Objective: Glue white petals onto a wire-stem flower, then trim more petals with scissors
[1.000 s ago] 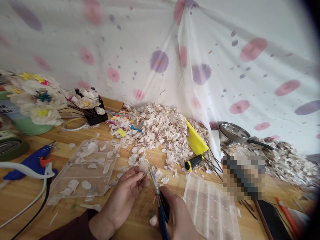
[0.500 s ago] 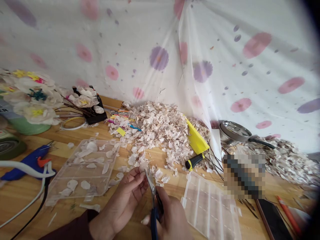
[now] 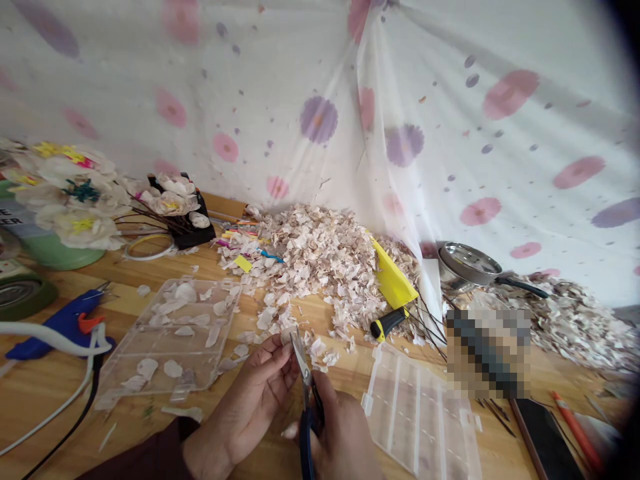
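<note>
Between the thumb and fingers of my left hand (image 3: 255,393) is a small pale petal (image 3: 289,335). My right hand (image 3: 345,433) is wrapped round the dark blue handles of a pair of scissors (image 3: 302,363). The scissor blades point up and away, right beside the petal and my left fingertips. Beyond them a large heap of pale petals (image 3: 315,253) spreads over the wooden table (image 3: 260,447). To the left, a clear plastic tray (image 3: 165,337) carries loose petals.
A divided clear case (image 3: 420,413) lies at the right, near a phone (image 3: 547,437). A blue glue gun (image 3: 60,327) with cables is at the left. Behind are paper flowers (image 3: 80,193), a yellow-handled tool (image 3: 390,324) and a metal pan (image 3: 467,263).
The scissor handles have shifted slightly and look a little closer together. Both hands stay in nearly the same place, and the view has moved very slightly.
</note>
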`<action>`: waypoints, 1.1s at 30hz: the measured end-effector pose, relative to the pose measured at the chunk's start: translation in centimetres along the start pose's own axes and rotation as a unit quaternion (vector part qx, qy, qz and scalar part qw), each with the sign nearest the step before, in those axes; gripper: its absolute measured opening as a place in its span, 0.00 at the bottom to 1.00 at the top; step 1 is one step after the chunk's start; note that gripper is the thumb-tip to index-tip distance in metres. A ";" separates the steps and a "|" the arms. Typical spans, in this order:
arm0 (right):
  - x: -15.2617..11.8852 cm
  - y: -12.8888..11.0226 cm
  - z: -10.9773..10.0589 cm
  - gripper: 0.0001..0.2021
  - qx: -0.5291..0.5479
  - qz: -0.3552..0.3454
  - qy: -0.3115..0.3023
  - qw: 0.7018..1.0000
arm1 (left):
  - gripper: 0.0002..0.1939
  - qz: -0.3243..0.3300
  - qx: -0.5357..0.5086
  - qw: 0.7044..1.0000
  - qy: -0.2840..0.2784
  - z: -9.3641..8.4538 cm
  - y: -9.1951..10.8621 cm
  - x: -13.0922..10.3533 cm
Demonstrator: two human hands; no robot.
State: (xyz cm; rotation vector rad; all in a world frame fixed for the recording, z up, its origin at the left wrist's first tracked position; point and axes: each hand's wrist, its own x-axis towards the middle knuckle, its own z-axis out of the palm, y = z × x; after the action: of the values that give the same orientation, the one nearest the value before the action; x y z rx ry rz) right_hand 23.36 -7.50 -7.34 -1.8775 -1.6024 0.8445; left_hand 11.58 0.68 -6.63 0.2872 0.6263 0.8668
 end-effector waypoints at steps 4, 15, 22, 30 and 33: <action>0.1 0.1 0.0 0.12 -0.019 0.023 -0.011 0.999 | 0.09 -0.004 0.000 1.000 0.001 -0.1 0.0 0.0; 0.0 0.2 -0.3 0.14 0.070 0.039 -0.011 0.997 | 0.10 -0.004 -0.009 0.999 0.034 -0.1 0.4 0.2; -0.6 0.1 -1.6 0.17 0.113 0.025 -0.004 0.993 | 0.08 -0.013 -0.013 0.999 0.038 -0.3 0.7 0.2; -1.0 -0.1 -1.7 0.15 0.129 0.039 -0.054 0.989 | 0.03 0.032 0.041 0.999 0.005 0.1 1.0 0.1; -1.4 0.3 -1.4 0.20 0.172 0.041 -0.045 0.983 | 0.03 0.024 0.050 0.998 0.005 -0.1 0.9 0.1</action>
State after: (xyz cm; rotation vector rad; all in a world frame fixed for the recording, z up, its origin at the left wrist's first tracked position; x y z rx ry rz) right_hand 24.40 -8.89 -6.45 -1.6868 -1.3352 1.1744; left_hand 11.04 1.34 -6.34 0.3900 0.6757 0.8841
